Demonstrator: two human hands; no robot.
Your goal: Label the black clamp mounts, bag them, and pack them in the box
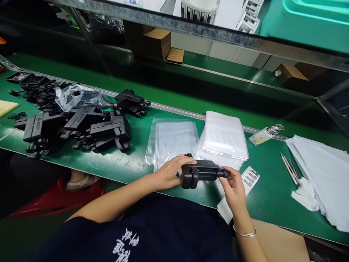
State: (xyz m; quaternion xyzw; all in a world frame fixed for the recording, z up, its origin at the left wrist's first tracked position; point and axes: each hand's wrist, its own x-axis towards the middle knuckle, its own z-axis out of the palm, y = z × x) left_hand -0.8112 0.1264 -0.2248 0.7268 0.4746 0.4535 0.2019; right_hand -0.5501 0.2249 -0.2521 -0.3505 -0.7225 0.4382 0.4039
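Observation:
A black plastic clamp-like device [204, 169] is held level above the front part of the green bench. My left hand [171, 173] grips its left end, thumb in front and fingers over the top. At the other end, my right hand [232, 185] pinches the dark knob that sticks out to the right. Behind the device lie clear plastic bags [174, 140] and a thick stack of white translucent sleeves [225, 134]. A strip of printed labels [250, 178] runs partly beneath my right hand.
Several similar black devices [109, 129] are piled at the left, with small black parts beyond them. A bottle [265, 134], tweezers-like tools [289, 168], crumpled tissue [305, 194] and white sheets [324, 174] are at the right. A metal-edged shelf [218, 34] crosses above.

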